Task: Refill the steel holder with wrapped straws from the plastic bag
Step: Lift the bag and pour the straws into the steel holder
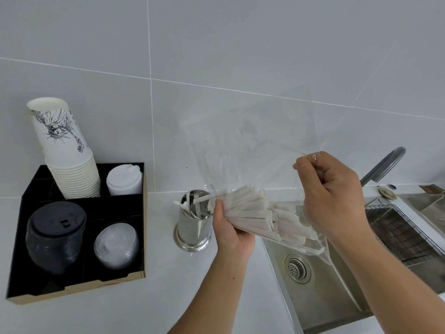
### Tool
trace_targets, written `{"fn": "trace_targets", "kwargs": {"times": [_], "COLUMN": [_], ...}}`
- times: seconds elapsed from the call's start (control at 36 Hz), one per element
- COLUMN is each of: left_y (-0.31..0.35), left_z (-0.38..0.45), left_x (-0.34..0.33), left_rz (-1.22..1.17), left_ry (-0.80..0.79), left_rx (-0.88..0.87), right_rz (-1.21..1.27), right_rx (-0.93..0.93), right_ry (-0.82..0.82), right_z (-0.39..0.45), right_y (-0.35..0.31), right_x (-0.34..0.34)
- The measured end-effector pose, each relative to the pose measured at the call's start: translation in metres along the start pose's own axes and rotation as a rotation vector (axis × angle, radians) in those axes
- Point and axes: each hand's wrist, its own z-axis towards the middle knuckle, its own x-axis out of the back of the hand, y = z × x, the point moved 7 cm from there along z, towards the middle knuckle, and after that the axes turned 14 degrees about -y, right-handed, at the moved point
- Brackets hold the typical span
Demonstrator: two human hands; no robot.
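Drinks counter in a café-style kitchen

White wall tiles (216,44) behind a white counter (156,297); at 9 o'clock a black organiser (21,273) with paper cups (69,160) and lids (56,235); at 4 o'clock a steel sink (325,297), its tap (385,165) at 3 o'clock.

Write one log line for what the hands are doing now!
left hand: grips wrapped straws | right hand: pinches plastic bag | steel holder: few straws inside

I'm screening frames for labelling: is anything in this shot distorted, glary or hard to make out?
Head view: wide-angle bends the wall tile lines; the clear plastic bag nearly vanishes against the wall; the steel holder mirrors its straws; lighting is soft and even.
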Motion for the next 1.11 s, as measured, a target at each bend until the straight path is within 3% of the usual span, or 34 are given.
{"fn": "trace_targets", "kwargs": {"times": [1.11], "left_y": [0.02], "left_z": [0.006], "left_x": [0.017], "left_rz": [-0.101], "left_ry": [0.109], "left_rx": [-0.066], "right_rz": [-0.159], "right_rx": [0.112], "right_ry": [-0.158], "right_z": [0.063], "right_y": [-0.021], "right_x": [-0.027]}}
